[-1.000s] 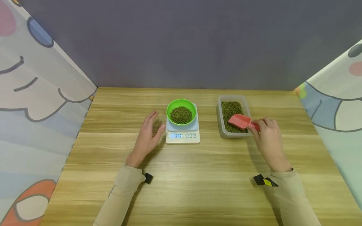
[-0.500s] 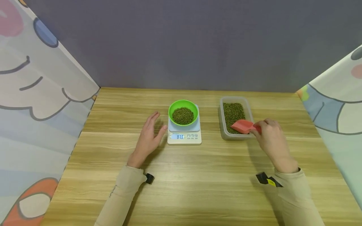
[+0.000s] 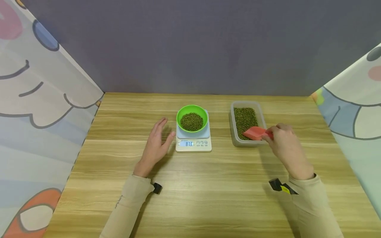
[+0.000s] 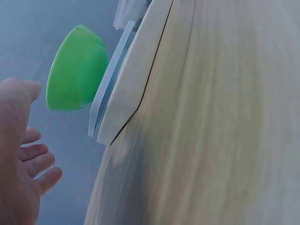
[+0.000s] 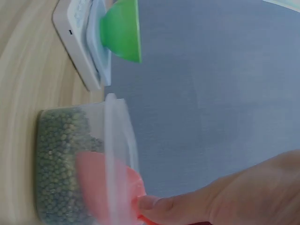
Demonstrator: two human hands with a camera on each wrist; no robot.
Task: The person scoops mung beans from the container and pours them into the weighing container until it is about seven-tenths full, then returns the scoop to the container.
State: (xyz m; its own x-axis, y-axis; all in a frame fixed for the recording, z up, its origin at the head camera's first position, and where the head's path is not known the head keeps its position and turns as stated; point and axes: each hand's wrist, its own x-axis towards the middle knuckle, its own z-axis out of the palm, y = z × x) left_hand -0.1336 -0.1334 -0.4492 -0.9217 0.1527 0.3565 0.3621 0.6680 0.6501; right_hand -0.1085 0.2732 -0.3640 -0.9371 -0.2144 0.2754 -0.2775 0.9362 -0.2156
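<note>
A person's two bare hands reached over a wooden bench [image 3: 202, 198], whose far edge at twelve o'clock met a dark grey wall [image 3: 190, 46]; printed sheets [image 3: 21, 138] bordered its nine and three o'clock sides. The right hand [image 3: 287, 148], between two and three o'clock from the bench's middle, had a narrow grip, pinching the handle of a red scoop [image 3: 255, 133]. The scoop's blade sat low inside a translucent box [image 3: 242, 144], at its six o'clock end, among small green-brown beans [image 3: 244, 117]. Its handle crossed above the rim at about four o'clock; contact there could not be told. The box stood at one o'clock, near the far edge, and a strip of wood separated it from a white scale [image 3: 193, 148] at twelve. On the scale a green bowl [image 3: 191, 109] stood upright with more beans inside, and the display [image 3: 186, 143] appeared to read 87.3. The left hand [image 3: 154, 145], at the scale's nine o'clock side, had a wide grip, fingers outstretched, thumb just beside the scale but apart from it. The broadest stretch of wood lay toward six o'clock, between the beige sleeves [image 3: 126, 201].
</note>
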